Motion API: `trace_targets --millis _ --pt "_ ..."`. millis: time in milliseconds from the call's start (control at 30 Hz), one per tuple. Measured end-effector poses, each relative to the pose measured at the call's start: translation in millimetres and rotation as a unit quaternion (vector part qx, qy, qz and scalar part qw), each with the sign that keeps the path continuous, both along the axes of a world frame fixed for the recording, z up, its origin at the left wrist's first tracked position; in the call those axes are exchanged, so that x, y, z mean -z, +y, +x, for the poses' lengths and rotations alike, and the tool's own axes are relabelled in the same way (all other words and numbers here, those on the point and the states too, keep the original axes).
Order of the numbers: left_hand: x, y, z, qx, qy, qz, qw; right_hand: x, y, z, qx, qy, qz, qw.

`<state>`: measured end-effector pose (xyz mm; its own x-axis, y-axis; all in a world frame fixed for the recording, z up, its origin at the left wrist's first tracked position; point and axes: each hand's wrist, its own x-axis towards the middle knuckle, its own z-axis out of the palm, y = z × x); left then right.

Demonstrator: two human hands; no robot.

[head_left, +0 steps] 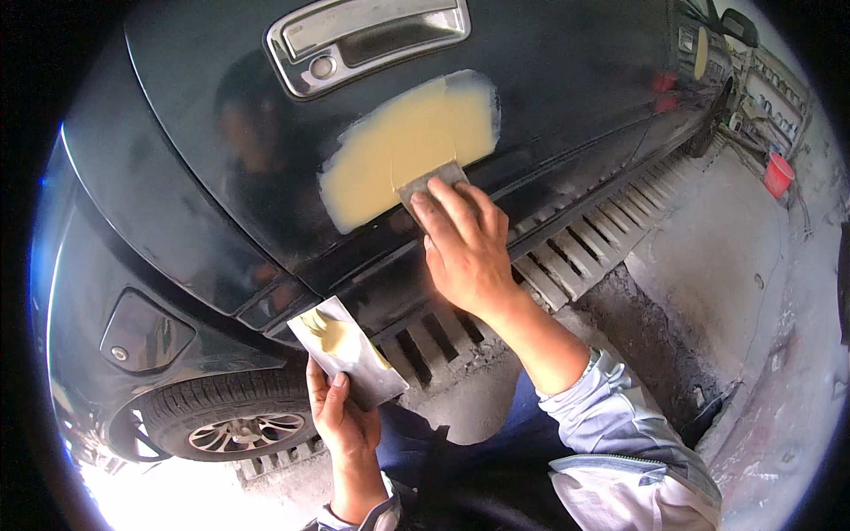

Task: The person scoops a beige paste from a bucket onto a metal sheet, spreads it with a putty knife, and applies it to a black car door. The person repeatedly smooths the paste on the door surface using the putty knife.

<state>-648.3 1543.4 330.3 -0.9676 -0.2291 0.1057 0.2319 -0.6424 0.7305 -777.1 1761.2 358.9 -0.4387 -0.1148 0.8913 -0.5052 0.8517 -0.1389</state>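
A broad patch of yellow body filler (416, 146) with a pale sanded-looking rim covers part of the dark car door (567, 80), below its chrome handle (367, 42). My right hand (465, 243) presses a thin flat spreader (431, 180) against the lower edge of that patch, fingers stretched along its back. Lower down and to the left, my left hand (345, 411) grips a flat metal plate (365, 376) by its lower end, thumb on top. A dollop of yellow filler (332, 334) lies on the plate's upper part.
Below the rear fender with its fuel flap (146, 329) is a wheel (239, 420). A slotted floor grate (575, 252) runs along under the car beside a broken pit in the concrete (660, 345). A red bucket (778, 175) stands near shelves (775, 97) at the far right.
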Motion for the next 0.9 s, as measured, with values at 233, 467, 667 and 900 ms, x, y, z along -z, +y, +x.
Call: trace_targets --millis 233,467,667,900 --pt "-12.6 8.8 -5.6 -0.017 0.008 -0.041 0.999 9.7 1.9 37.3 -0.052 -0.04 -0.022 0.998" --pt "-27.6 25.9 -10.5 0.03 0.075 0.03 0.996 22.4 8.9 97.7 -0.541 -0.234 -0.159 0.792" --pt "-35.8 15.0 -4.8 -0.042 0.083 -0.023 0.995 10.9 23.7 55.4 -0.166 -0.099 -0.003 0.981" --pt "-22.6 9.8 -0.1 -0.031 0.057 -0.025 0.998 -61.2 13.3 12.3 -0.02 0.034 0.037 0.999"
